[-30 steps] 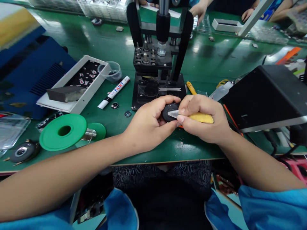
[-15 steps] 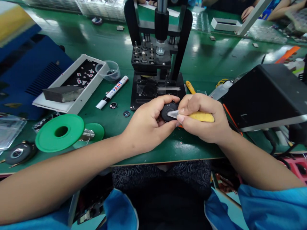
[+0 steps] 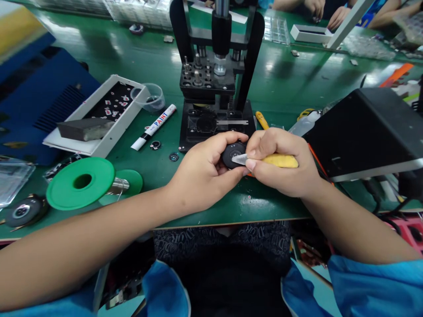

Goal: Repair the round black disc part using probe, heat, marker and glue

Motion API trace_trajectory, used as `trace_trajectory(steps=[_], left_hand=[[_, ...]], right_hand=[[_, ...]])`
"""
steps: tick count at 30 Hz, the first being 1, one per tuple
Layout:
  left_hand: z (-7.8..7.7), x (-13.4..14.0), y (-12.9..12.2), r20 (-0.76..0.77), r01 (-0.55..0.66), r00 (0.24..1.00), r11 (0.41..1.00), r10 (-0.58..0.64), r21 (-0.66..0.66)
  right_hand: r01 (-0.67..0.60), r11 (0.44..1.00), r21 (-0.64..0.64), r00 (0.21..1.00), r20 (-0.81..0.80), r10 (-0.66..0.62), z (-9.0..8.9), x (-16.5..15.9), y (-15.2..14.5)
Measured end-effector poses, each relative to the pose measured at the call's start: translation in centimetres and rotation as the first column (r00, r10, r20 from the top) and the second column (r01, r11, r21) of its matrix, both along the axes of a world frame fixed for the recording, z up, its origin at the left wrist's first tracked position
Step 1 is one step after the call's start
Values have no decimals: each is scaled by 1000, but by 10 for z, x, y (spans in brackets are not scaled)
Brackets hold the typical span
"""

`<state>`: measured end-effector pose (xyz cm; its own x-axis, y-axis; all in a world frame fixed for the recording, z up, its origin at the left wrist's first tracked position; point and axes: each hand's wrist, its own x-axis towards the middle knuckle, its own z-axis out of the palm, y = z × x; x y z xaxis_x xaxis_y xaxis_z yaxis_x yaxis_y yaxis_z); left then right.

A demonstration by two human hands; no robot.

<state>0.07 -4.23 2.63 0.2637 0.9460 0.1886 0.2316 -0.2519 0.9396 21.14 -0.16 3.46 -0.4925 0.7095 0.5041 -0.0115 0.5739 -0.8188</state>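
Note:
My left hand (image 3: pixel 206 174) is closed around a round black watch case (image 3: pixel 230 154), thumb below and fingers along its far side. The flat face with small dots tilts up toward me. My right hand (image 3: pixel 280 163) pinches a knife with a yellow handle (image 3: pixel 279 160). Its pale blade (image 3: pixel 240 159) lies across the middle of the case, tip apparently touching the face. Part of the case's right edge is hidden by my fingers. Just beyond both hands stands a black press (image 3: pixel 214 79) with metal pins on its upper block.
Left lie a green solder spool (image 3: pixel 76 182), a paint marker (image 3: pixel 154 127), small round parts (image 3: pixel 173 156), a white box (image 3: pixel 127 125) with small pieces, and another watch case (image 3: pixel 24 212). Right is a black box (image 3: pixel 366 127). A co-worker's hands (image 3: pixel 325 15) show at the far side.
The blade has shifted slightly to the right on the watch case. My left hand keeps its hold. Across the bench, a co-worker's hands have come further into view.

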Motion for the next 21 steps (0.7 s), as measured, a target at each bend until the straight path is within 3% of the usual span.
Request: trace_trajectory(steps=[8,18,21], left_hand=[[3,-1,-1,30,17,999,1000,-16,-24],[3,0,-1,40,-2,999,1000,3,-22],[4,0,-1,40,-16,999,999,17,-31]], right_hand=[[-36,999,24,999,12,36,0,2,2],[-5,1000,-1,1000,10,5,0,0,1],[19,999,43,1000,-16,-18,-2,0,1]])
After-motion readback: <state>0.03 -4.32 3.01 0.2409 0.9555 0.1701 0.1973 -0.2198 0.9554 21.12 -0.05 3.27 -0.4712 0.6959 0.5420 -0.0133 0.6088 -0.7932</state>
